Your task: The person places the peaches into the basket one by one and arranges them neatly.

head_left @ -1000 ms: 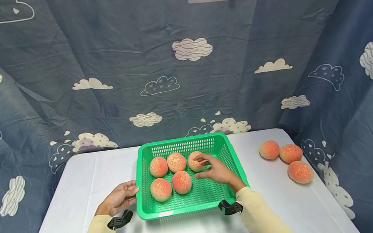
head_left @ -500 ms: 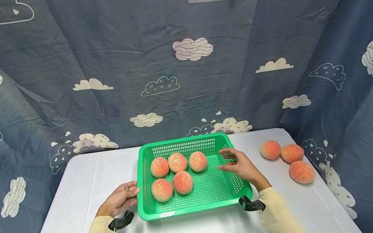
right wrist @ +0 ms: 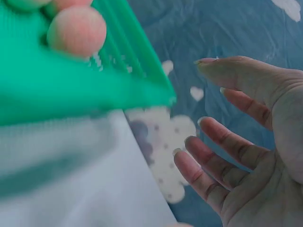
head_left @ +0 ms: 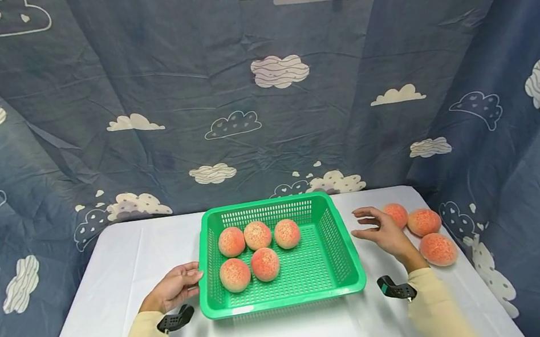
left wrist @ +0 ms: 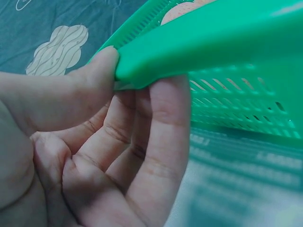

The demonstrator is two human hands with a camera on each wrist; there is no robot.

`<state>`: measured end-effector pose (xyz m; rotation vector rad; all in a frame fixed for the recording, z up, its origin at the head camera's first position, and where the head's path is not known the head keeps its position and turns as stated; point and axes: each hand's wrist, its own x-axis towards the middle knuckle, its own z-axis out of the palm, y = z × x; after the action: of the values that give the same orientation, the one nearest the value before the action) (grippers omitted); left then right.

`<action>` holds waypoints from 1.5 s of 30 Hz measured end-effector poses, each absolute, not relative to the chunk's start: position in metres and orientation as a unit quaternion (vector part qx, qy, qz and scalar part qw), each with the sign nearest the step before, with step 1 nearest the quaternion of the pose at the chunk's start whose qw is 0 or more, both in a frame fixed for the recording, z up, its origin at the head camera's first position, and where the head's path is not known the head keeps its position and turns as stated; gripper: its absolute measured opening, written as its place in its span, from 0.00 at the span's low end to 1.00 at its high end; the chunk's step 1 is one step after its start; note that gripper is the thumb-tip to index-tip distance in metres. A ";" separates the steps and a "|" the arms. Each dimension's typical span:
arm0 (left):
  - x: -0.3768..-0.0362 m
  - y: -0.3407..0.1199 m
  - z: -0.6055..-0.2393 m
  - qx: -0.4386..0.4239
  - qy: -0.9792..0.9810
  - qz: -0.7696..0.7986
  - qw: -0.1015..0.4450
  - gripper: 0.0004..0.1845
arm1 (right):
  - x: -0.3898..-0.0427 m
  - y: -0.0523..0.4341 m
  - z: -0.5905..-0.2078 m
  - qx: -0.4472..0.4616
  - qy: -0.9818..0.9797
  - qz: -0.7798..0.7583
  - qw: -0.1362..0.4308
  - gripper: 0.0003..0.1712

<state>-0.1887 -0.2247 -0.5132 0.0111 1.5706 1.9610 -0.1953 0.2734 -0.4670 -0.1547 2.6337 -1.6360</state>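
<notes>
from the head view, your left hand (head_left: 175, 286) grips the left rim of the green basket (head_left: 342, 265) at the middle of the white desk (head_left: 122, 258); five peaches (head_left: 257, 235) lie inside. your right hand (head_left: 384, 232) hovers with fingers spread and holding nothing, just beside the nearest of three loose peaches (head_left: 397, 214) on the desk.

at your left wrist, thumb (left wrist: 71, 94) and fingers (left wrist: 163, 142) pinch the basket rim.

at your right wrist, your fingers (right wrist: 222, 137) are wide apart and bare, clear of the basket corner.
</notes>
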 end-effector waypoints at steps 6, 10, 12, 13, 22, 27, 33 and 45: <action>-0.188 -0.225 -0.513 0.005 0.593 0.743 0.310 0.20 | -0.194 0.307 -0.473 -0.015 0.867 -0.497 0.025 0.33; -0.187 -0.225 -0.513 0.006 0.591 0.743 0.312 0.21 | -0.191 0.333 -0.480 0.009 0.869 -0.494 0.016 0.34; -0.186 -0.225 -0.513 0.007 0.590 0.744 0.314 0.21 | -0.186 0.346 -0.483 0.022 0.872 -0.489 0.003 0.34; -0.186 -0.226 -0.513 0.008 0.591 0.743 0.315 0.22 | -0.184 0.352 -0.484 0.029 0.873 -0.487 -0.003 0.34; -0.188 -0.228 -0.513 -0.002 0.596 0.741 0.309 0.20 | -0.163 0.396 -0.493 0.100 0.889 -0.447 -0.022 0.38; -0.188 -0.228 -0.515 -0.001 0.598 0.739 0.309 0.21 | -0.161 0.417 -0.513 0.140 0.884 -0.445 -0.023 0.40; -0.188 -0.225 -0.516 -0.002 0.598 0.740 0.309 0.26 | -0.170 0.448 -0.557 0.192 0.883 -0.427 -0.035 0.42; -0.188 -0.223 -0.511 -0.003 0.600 0.739 0.307 0.25 | -0.164 0.437 -0.557 0.233 0.866 -0.441 -0.017 0.45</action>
<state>-0.1881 -0.2229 -0.5107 -0.0081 1.5870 1.9547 -0.1643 0.4368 -0.5568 0.7392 2.7513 -1.4011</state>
